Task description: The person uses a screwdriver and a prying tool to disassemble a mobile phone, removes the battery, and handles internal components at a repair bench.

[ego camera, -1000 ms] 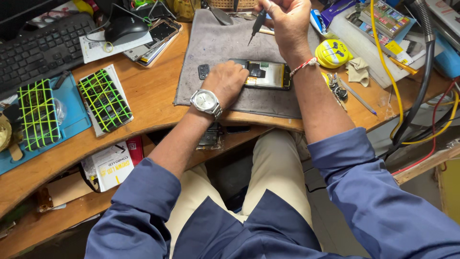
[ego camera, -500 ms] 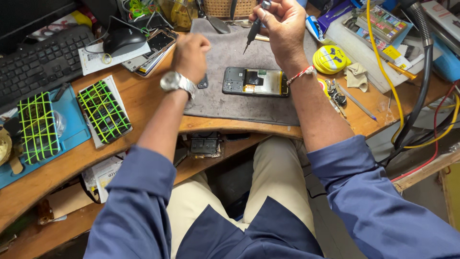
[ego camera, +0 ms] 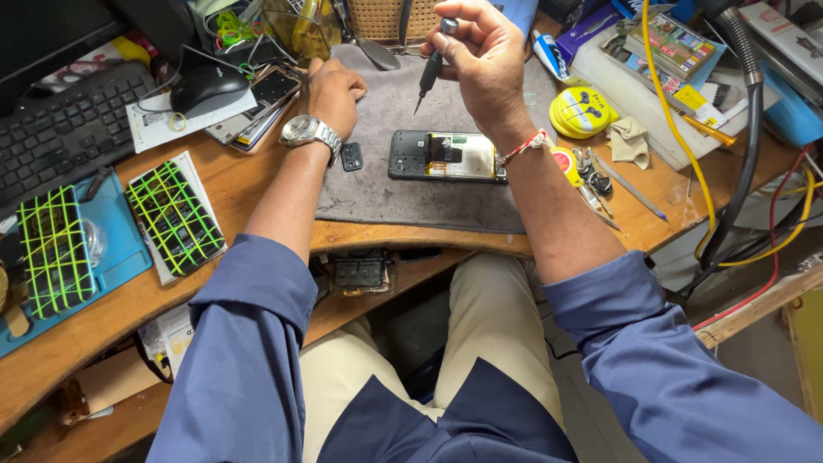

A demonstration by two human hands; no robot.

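Observation:
An opened phone [ego camera: 441, 156] with its insides showing lies on a grey cloth mat [ego camera: 403, 193] on the wooden desk. My right hand [ego camera: 480, 60] holds a small screwdriver [ego camera: 431, 67] upright above the phone, tip pointing down. My left hand [ego camera: 333, 93], with a silver wristwatch, rests knuckles-down at the mat's far left corner, away from the phone; whether it holds anything cannot be seen. A small dark camera cover piece [ego camera: 351, 157] lies on the mat just left of the phone.
Two phones wrapped in green bands [ego camera: 176, 214] [ego camera: 56, 253] lie at the left. A keyboard [ego camera: 64, 129], a mouse [ego camera: 206, 86], a yellow round tin [ego camera: 583, 111], keys [ego camera: 591, 176], yellow cables [ego camera: 677, 129] and a parts tray [ego camera: 669, 51] crowd the desk.
My left hand has left the phone and moved up and left to the mat's far corner. My right hand has lifted the screwdriver slightly higher.

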